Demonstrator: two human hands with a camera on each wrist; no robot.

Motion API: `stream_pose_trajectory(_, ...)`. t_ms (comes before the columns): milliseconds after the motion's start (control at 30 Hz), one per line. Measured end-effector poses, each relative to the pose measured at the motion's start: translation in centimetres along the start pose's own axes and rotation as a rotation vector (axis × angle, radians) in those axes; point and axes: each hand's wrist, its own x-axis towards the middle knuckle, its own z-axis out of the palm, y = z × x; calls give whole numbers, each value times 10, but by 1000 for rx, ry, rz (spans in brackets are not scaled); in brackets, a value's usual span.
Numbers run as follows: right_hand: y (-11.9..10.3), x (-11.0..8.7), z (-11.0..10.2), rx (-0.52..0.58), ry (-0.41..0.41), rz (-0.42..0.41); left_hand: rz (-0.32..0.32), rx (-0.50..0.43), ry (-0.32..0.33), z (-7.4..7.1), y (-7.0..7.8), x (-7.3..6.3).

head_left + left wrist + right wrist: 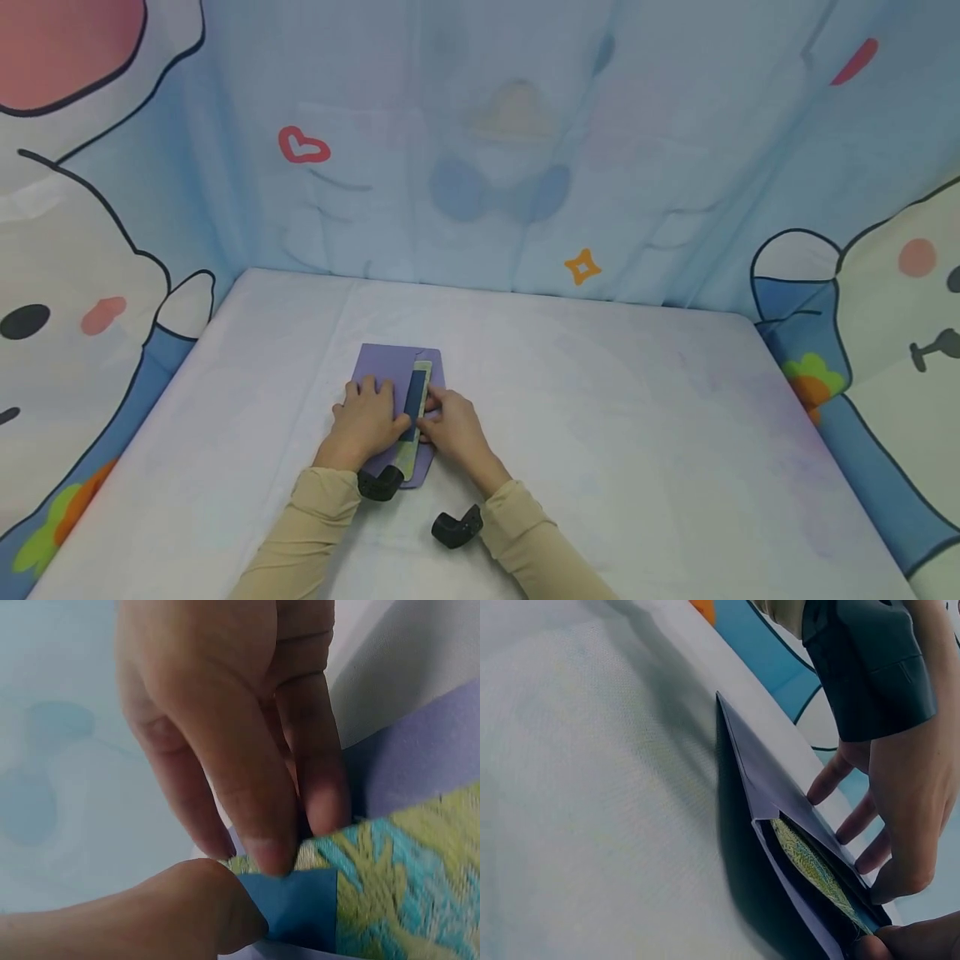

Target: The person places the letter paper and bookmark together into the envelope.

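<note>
A purple envelope (pixel 384 363) lies on the white table, its open side to the right. Along that opening shows a strip of a card (pixel 406 460), patterned in yellow-green and turquoise with a dark blue panel (pixel 306 909); the rest of it is hidden inside. My left hand (pixel 363 423) rests on the envelope with fingers spread, its thumb over the card's blue panel. From the right, my right hand (pixel 459 429) pinches the card's outer edge. In the right wrist view, the card sits between the envelope's parted layers.
Black wrist cameras are strapped to the left wrist (pixel 381 483) and right wrist (pixel 456 527). The white tabletop (pixel 615 417) extends right of the envelope. Behind it hangs a light blue cartoon-printed curtain (pixel 360 225), which also covers both sides.
</note>
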Motion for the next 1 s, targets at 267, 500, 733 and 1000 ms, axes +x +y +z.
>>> stream_pose_trajectory(267, -1, 5, 3, -43, -8, -12, 18, -14, 6, 0, 3, 1)
stream_pose_trajectory(500, 0, 11, 3, -109, -20, -16, 20, -2, 21, -1, 2, 1)
stream_pose_trajectory(733, -5, 14, 2, -130, -64, 14, 15, -3, 10, -1, -1, 1)
stream_pose_trajectory(1000, -8, 27, -9, -94, -32, 41, 7, 8, -7, -1, -2, 2)
